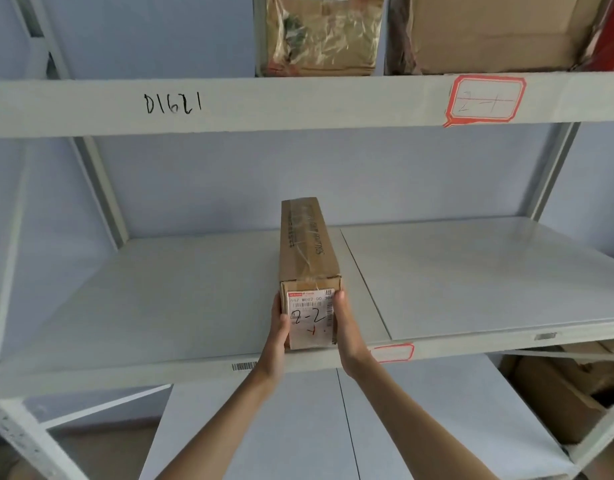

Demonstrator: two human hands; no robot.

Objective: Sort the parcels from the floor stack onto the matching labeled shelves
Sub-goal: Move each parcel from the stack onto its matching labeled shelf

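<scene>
Long narrow cardboard parcel (310,251) lies lengthwise on middle shelf (160,299), near end at front edge, marked "2-2". Left hand (277,332) + right hand (347,327) clasp near end, one per side, fingers curled on side faces. Stiff box, prob. light; tape looks slick. Best hold: sides near end, or under mid-length.

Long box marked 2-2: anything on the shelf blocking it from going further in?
Nothing visible. The long box lies lengthwise on the middle shelf, left hand and right hand gripping its near end; bare shelf surface shows beside it and behind its far end.
</scene>
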